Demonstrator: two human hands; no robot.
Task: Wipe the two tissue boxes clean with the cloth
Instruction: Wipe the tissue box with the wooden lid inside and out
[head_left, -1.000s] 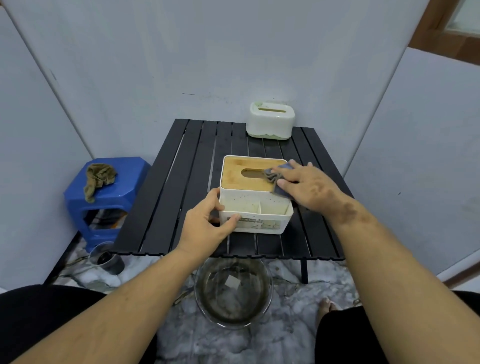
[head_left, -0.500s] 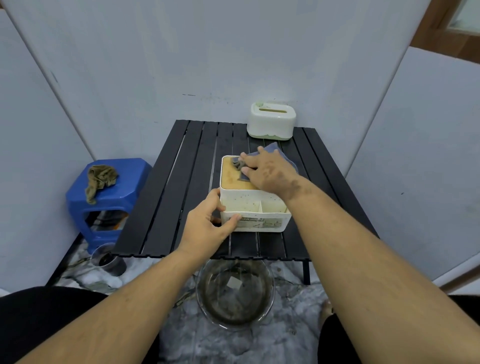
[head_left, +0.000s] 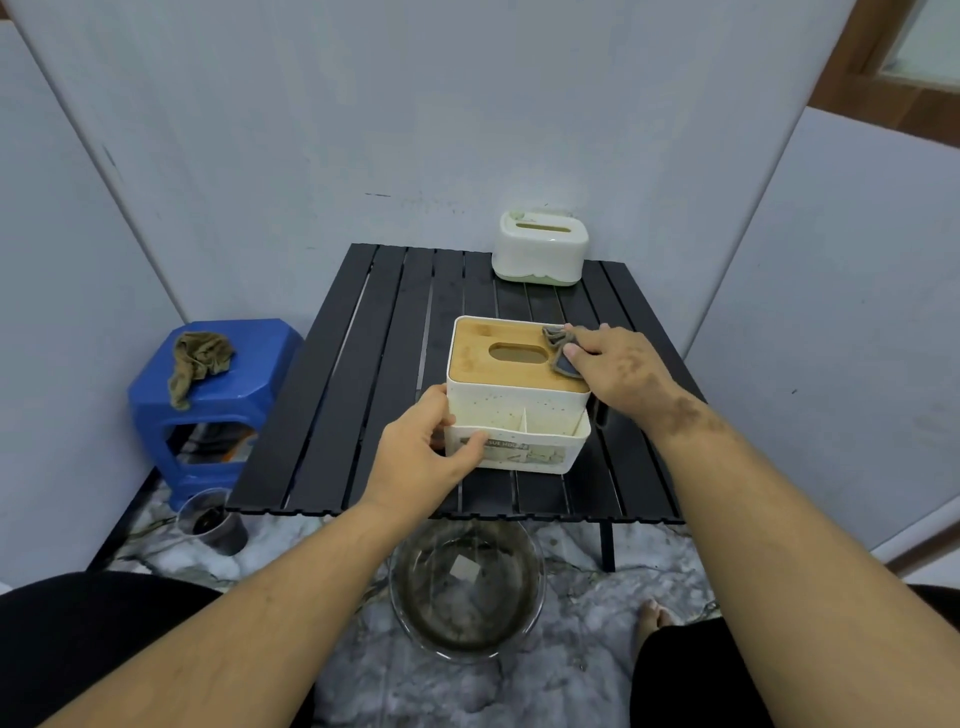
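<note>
A black slatted table (head_left: 374, 395) stands in a corner of pale grey wall panels (head_left: 467, 104) over a marbled floor. Left of the left hand, a blue plastic stool (head_left: 249, 384) carries a crumpled olive rag (head_left: 197, 358). The left hand (head_left: 426, 452) grips the near-left corner of a speckled white tissue box (head_left: 514, 410) — bamboo-lidded, with an oval slot. The right hand (head_left: 618, 369) presses a bunched grey cloth (head_left: 558, 348) onto the lid's right edge, fingers curled on it. Beyond the right hand sits a rounded white-and-green tissue box (head_left: 540, 249). Between the forearms, on the floor — a clear glass bowl (head_left: 467, 587).
</note>
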